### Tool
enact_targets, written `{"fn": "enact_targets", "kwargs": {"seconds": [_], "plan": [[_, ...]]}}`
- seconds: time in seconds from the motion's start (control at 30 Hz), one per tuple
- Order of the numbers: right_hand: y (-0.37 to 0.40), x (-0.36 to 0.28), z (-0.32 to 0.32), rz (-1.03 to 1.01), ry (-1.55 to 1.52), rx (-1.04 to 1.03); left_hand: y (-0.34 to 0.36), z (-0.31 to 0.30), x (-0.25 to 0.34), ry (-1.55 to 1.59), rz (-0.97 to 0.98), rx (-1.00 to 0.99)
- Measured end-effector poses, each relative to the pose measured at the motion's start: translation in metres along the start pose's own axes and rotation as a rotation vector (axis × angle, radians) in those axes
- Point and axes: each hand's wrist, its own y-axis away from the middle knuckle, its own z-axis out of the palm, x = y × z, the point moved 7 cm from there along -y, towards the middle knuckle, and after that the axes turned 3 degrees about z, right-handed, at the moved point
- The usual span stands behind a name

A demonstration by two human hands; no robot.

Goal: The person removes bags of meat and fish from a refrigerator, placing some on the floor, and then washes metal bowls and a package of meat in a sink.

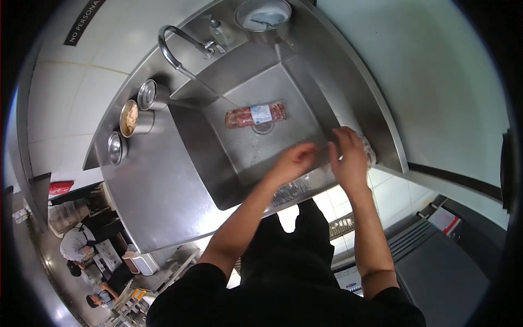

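A long pack of red meat in clear wrap with a white and blue label (238, 117) lies on the floor of the steel sink (256, 150), over the drain. Water runs from the curved faucet (170, 57) toward it. My left hand (295, 162) is above the sink's near edge, blurred, its fingers curled; what they hold, if anything, is too blurred to tell. To its right my right hand (349, 158) has its fingers apart, beside a clear plastic item (370, 152) on the rim. Crumpled clear plastic (291, 191) lies on the near rim.
Steel pots (146, 122) stand along the left counter, one with pale food inside. A soap bottle (220, 31) and a large pot (262, 35) are at the back. Two people (76, 243) are at the lower left. A dark appliance (436, 272) is at the lower right.
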Motion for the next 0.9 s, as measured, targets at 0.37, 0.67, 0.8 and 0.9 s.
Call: {"fn": "enact_targets", "kwargs": {"seconds": [0.37,0.67,0.8,0.9], "plan": [[-0.122,-0.026,0.256,0.024,0.070,-0.615,-0.121,-0.252,-0.136,-1.509,-0.302,0.000],[-0.202,0.101,0.383,0.193,0.437,-0.362,-0.095,-0.315,-0.157,-1.153,-0.518,0.284],[-0.259,0.071,0.400,0.010,0.348,-0.234,-0.056,-0.350,-0.169,-0.800,-0.512,0.647],[-0.275,0.040,0.425,0.006,0.325,-0.089,-0.038,-0.359,-0.208,-0.051,-0.446,0.755]]}}
